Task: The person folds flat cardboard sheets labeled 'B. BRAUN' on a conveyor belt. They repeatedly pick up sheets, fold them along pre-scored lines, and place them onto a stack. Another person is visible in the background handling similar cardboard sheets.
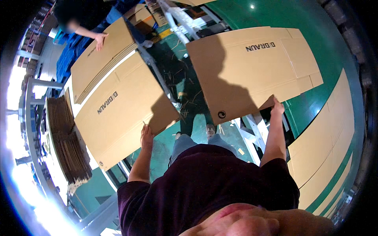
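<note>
Green floor (315,35) fills 1 to 4 o'clock.
Right cardboard sheet (252,67), flat, at 1 o'clock; right hand (277,107) grips its near edge.
Left cardboard sheet (126,114) at 9 o'clock, atop tabletop stack; left hand (147,137) grasps its near corner.
Stack of folded cardboard (69,141) on edge, 8 o'clock.
Co-worker's hand (100,40) rests open on far sheet (102,55), 11 o'clock.

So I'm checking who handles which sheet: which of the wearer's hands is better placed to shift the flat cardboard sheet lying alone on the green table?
Probably the right hand: it grips the near edge of that cardboard sheet. The left hand is on the other sheet.
</note>
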`<state>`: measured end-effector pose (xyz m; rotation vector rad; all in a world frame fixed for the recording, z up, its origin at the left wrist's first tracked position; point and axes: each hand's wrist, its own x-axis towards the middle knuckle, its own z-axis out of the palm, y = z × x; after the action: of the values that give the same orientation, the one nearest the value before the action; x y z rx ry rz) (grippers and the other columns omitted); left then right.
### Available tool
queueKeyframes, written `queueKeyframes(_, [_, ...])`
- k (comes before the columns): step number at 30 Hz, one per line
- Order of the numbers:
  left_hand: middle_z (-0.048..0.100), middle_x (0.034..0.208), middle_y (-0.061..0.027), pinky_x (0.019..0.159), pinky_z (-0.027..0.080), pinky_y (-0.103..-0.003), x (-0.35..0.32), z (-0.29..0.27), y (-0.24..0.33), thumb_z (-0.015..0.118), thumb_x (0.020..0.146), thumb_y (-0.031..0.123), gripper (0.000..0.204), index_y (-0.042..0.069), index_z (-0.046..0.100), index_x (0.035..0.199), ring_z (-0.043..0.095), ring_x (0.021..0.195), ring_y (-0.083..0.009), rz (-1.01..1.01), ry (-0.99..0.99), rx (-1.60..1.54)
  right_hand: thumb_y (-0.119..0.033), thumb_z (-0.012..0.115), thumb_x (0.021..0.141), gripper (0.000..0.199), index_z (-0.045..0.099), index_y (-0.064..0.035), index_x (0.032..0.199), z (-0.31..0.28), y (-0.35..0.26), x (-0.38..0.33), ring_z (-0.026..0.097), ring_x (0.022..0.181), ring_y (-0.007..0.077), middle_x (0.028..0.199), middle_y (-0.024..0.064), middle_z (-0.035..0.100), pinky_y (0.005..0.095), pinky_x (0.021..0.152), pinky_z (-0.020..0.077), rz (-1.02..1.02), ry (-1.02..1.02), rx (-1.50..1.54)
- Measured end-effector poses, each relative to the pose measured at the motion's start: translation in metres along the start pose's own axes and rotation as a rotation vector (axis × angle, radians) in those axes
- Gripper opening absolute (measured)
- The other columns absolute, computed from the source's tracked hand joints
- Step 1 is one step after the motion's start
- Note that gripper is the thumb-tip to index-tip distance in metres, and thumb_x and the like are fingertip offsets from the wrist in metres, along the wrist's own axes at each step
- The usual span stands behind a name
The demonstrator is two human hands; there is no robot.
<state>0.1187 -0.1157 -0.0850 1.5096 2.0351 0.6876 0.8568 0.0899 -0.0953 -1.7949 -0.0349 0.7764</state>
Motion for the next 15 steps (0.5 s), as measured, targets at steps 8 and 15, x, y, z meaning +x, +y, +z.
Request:
queueKeyframes(8, [0.045, 0.134, -0.012, 0.105, 0.036, -0.034, -0.002, -0.004, 0.01, 0.065, 0.072, 0.017, 0.051, 0.001, 0.054, 0.118, 0.036, 0.13, -0.0268, 0.225, -0.028, 0.492, -0.008, 0.068, 0.079, 0.025, 0.06, -0.0045, 0.103, 0.073, -0.053, -0.091, 0.064, 0.084, 0.0169, 0.098, 0.0058, 0.065, 0.0277, 0.065, 0.0548, 0.094, -0.79, 0.397])
queueKeyframes(15, [0.047, 0.133, -0.0094, 0.101, 0.041, -0.035, -0.008, 0.002, 0.0, 0.059, 0.074, 0.013, 0.04, 0.007, 0.059, 0.113, 0.042, 0.126, -0.0263, 0.307, 0.038, 0.594, -0.008, 0.065, 0.082, 0.028, 0.057, -0.009, 0.108, 0.152, 0.007, -0.394, 0.057, 0.075, 0.0118, 0.093, 0.0016, 0.058, 0.0289, 0.06, 0.0498, -0.02, -0.869, 0.184])
